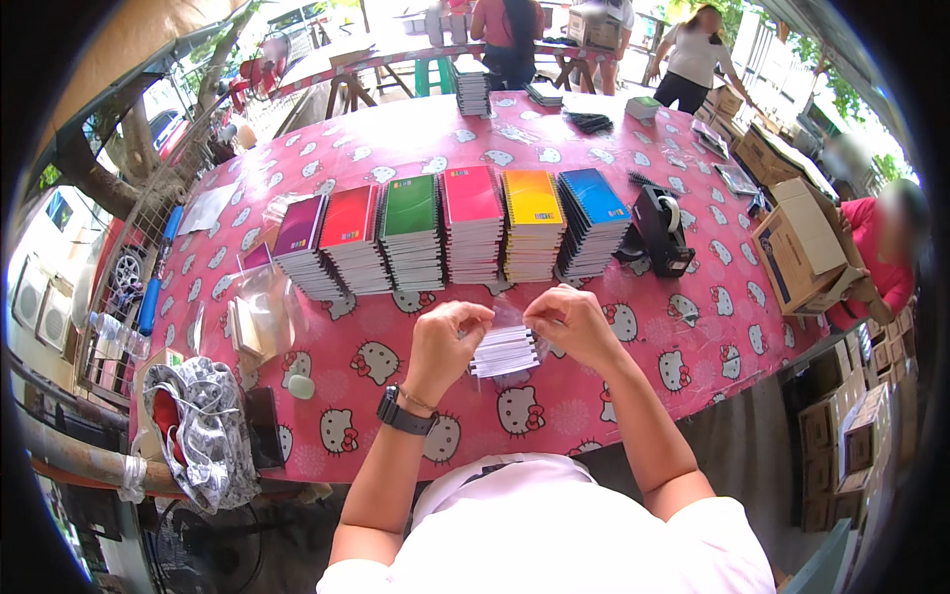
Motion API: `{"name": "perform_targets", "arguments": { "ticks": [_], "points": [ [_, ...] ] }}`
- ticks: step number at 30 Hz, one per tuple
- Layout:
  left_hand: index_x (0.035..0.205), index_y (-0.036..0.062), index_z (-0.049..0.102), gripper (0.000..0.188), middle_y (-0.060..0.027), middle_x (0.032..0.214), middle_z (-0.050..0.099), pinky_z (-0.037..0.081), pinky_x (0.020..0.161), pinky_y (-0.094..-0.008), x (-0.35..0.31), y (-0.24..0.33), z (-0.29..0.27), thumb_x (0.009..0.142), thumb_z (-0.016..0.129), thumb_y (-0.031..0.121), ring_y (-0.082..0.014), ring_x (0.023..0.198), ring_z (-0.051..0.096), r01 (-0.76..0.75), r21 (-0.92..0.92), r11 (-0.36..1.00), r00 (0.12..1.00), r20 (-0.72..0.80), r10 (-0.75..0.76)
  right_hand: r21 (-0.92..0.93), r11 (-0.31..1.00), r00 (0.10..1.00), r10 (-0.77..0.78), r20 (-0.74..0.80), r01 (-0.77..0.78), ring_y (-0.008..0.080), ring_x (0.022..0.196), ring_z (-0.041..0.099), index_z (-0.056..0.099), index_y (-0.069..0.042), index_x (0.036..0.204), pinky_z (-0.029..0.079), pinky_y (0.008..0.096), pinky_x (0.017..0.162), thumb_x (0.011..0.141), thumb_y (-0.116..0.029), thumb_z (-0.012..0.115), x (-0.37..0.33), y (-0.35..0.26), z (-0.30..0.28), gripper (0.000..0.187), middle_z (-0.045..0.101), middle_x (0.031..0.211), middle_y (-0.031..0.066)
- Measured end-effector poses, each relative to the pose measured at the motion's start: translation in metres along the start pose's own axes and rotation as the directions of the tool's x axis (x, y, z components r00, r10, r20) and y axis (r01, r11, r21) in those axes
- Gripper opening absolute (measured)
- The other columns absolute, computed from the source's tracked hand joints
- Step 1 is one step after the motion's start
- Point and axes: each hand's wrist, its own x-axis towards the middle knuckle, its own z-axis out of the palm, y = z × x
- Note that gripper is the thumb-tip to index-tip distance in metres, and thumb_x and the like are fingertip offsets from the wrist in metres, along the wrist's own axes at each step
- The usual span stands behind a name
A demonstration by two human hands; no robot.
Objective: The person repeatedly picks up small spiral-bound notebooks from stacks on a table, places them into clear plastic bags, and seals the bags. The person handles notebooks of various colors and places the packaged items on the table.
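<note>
Notebooks (503, 350), a small white-edged stack in a clear plastic sleeve (515, 317), sit between both hands just above the surface's near edge. Left hand (450, 335) has its grip pinched on the stack's left end; right hand (569, 322) grips the sleeve's right side. Six coloured notebook stacks (445, 238) line the pink patterned surface (693, 337) behind, a black tape dispenser (661, 230) at their right end.

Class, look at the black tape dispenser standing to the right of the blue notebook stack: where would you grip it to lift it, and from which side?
Grip the black tape dispenser across its two flat side walls at the heavy base, coming down from above. It stands upright with its roll on top near the back, and the blue notebook stack crowds its left, so a top approach looks clearest; avoid the cutter end.
</note>
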Motion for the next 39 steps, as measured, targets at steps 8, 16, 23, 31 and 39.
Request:
{"name": "perform_targets", "arguments": {
  "ticks": [8,16,23,31,39],
  "points": [
    [0.084,0.0117,0.066,0.017,-0.0025,0.084,0.064,0.034,0.098,-0.0422,-0.029,0.038,-0.016,0.068,0.072,0.013,-0.0191,0.087,0.06,-0.458,0.49,0.742,0.881,0.141,0.451,0.345,0.924,0.976,0.102,0.194,-0.165,0.0142,0.087,0.054,0.067,-0.009,0.091,0.042,0.0278,0.081,0.076,-0.01,0.063,-0.02,0.033,-0.024,0.016,0.064,0.091,0.0035],
    [0.091,0.009,0.066,0.025,-0.0032,0.093,0.067,0.039,0.094,-0.0416,-0.061,-0.019,-0.008,0.069,0.062,-0.001,-0.0248,0.095,0.059,-0.273,0.231,0.934,0.884,-0.323,0.338,-0.014,0.973,0.865,-0.197,0.462,0.229,0.0287,0.128,0.03,0.065,-0.02,0.101,0.023,0.0475,0.104,0.058,-0.001,0.066,-0.022,0.031,0.008,0.048,0.049,0.132,-0.0061],
    [0.126,0.021,0.055,0.069,0.0002,0.139,0.044,0.024,0.108,-0.0468,-0.063,-0.041,0.011,0.063,0.062,-0.005,-0.0328,0.134,0.026,-0.33,0.132,0.935,0.937,0.167,0.307,-0.059,0.958,0.71,-0.164,0.684,0.279,0.0348,0.139,0.007,0.056,-0.038,0.123,0.013,0.0581,0.11,0.054,-0.005,0.077,-0.017,0.047,0.001,0.079,0.022,0.15,-0.0071],
    [0.127,0.0271,0.054,0.077,0.0019,0.14,0.042,0.014,0.111,-0.0527,-0.039,-0.028,0.016,0.057,0.068,-0.001,-0.034,0.136,0.021,-0.351,0.164,0.922,0.898,0.34,0.281,0.162,0.944,0.754,-0.329,0.569,0.289,0.0349,0.14,0.004,0.06,-0.029,0.121,0.013,0.054,0.109,0.057,-0.015,0.081,-0.026,0.05,0.01,0.069,0.018,0.151,0.0092],
    [0.125,0.026,0.056,0.074,0.0041,0.14,0.041,0.019,0.109,-0.0548,-0.041,-0.017,0.012,0.056,0.066,0.002,-0.0356,0.135,0.022,-0.312,0.17,0.935,0.903,0.359,0.236,0.039,0.925,0.586,0.272,-0.763,-0.378,0.0224,0.088,0.063,0.064,-0.001,0.104,0.048,0.0325,0.079,0.082,-0.023,0.063,0.006,0.246,-0.167,0.03,0.067,0.099,0.0126]
  ]
}}
